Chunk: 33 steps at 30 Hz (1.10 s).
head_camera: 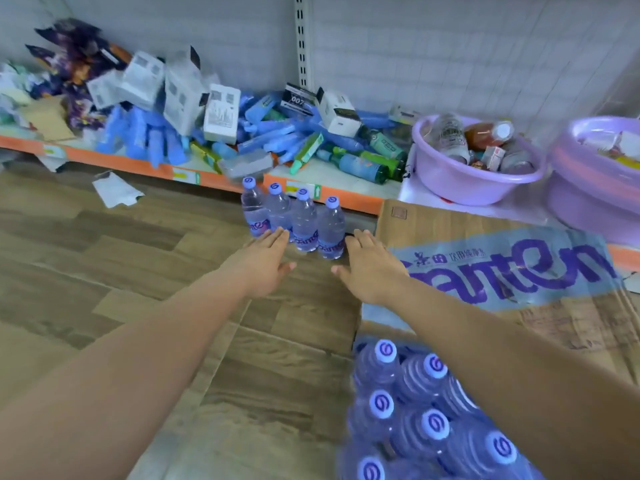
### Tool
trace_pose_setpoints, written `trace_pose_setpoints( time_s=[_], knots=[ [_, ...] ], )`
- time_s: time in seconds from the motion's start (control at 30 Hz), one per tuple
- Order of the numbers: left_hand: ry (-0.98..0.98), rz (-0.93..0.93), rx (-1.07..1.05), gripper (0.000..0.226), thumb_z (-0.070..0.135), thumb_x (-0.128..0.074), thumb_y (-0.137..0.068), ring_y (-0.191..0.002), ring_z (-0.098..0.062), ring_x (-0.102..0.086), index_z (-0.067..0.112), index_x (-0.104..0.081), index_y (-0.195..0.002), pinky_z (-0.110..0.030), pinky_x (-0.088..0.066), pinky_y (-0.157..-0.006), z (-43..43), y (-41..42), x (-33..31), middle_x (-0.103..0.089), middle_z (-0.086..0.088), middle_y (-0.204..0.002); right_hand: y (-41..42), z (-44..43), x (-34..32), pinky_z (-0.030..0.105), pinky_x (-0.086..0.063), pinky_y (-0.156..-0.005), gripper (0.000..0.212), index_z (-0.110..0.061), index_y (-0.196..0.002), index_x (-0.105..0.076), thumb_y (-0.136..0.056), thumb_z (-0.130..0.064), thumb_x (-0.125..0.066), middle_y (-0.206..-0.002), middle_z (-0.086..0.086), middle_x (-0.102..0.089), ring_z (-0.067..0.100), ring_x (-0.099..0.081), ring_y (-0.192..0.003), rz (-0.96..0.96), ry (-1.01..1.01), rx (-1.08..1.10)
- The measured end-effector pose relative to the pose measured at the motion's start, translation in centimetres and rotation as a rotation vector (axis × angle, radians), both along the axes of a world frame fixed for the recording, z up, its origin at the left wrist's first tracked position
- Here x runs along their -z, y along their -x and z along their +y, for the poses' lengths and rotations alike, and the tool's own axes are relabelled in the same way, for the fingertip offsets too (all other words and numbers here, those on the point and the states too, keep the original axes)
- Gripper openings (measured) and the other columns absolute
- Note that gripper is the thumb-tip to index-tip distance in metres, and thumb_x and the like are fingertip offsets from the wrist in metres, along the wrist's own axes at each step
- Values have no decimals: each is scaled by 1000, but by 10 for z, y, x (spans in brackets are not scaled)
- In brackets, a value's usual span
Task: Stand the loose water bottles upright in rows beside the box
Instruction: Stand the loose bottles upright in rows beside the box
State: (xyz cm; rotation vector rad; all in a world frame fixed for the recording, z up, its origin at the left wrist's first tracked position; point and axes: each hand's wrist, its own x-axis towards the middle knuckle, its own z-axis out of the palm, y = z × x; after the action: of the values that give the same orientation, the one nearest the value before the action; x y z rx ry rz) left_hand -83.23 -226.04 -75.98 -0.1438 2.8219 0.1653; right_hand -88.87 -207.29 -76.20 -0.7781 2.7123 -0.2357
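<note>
Several clear water bottles with lilac caps stand upright in one row on the wooden floor, just left of a cardboard box with blue and purple print. My left hand reaches toward the left end of the row, fingers straight, fingertips at the bottles' bases. On the other side, my right hand stretches out flat between the row and the box, holding nothing. A wrapped pack of more bottles sits at the bottom right, under my right forearm.
A low shelf with an orange edge runs behind the row, heaped with blue packets, white cartons and green bottles. Two lilac basins with odds and ends stand at the right. A scrap of paper lies on the floor.
</note>
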Motion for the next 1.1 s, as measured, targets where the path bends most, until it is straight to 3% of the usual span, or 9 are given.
trace_pose_setpoints(
  time_s=[0.3, 0.5, 0.6, 0.7, 0.77, 0.93, 1.1],
  knots=[
    [-43, 180, 151, 65, 29, -42, -97, -148, -23, -9, 12, -9, -150, -35, -10, -119, -89, 131, 60, -7, -9, -159, 103, -82, 47, 38, -17, -119, 69, -9, -152, -8, -98, -37, -42, -160, 10, -3, 26, -4, -149, 15, -50, 119],
    [-108, 209, 182, 72, 27, -48, -95, -148, -22, -9, 22, -3, -150, -45, -26, -115, -93, 191, 77, 0, -3, -160, 140, -99, 66, 45, -38, -104, 62, -15, -148, -19, -96, -31, -49, -152, 11, -21, 36, -30, -135, 85, -14, 198],
    [-86, 238, 205, 70, 20, -48, -95, -146, -25, -15, 18, -6, -151, -44, -29, -111, -91, 209, 82, -11, -7, -159, 153, -105, 76, 46, -44, -97, 60, -19, -148, -19, -97, -29, -48, -149, 11, -25, 38, -37, -129, 80, -30, 205],
    [24, 228, 221, 58, 9, -51, -92, -129, -36, -40, 9, -26, -144, -44, -41, -95, -90, 215, 91, -42, -19, -141, 159, -112, 82, 43, -48, -82, 45, -15, -139, -33, -97, -23, -48, -134, 13, -39, 40, -50, -115, 98, -7, 245],
    [85, 287, 243, 46, 10, -53, -90, -116, -37, -49, 7, -38, -134, -43, -44, -84, -90, 215, 97, -54, -20, -125, 162, -115, 85, 39, -43, -72, 37, -13, -130, -38, -95, -14, -50, -127, 14, -44, 39, -51, -111, 141, -11, 255],
    [26, 322, 245, 44, 35, -57, -88, -101, -38, -57, 4, -47, -118, -38, -42, -68, -77, 205, 101, -56, -18, -111, 158, -121, 90, 35, -37, -68, 43, -11, -129, -40, -89, 2, -53, -126, 14, -42, 39, -53, -108, 181, -16, 293],
    [173, 320, 237, 30, 11, -55, -89, -95, -39, -62, -2, -44, -115, -39, -42, -63, -62, 186, 101, -59, -23, -108, 136, -119, 89, 32, -41, -66, 39, -10, -127, -44, -90, 1, -52, -129, 16, -34, 37, -57, -88, 119, 55, 339]
  ],
)
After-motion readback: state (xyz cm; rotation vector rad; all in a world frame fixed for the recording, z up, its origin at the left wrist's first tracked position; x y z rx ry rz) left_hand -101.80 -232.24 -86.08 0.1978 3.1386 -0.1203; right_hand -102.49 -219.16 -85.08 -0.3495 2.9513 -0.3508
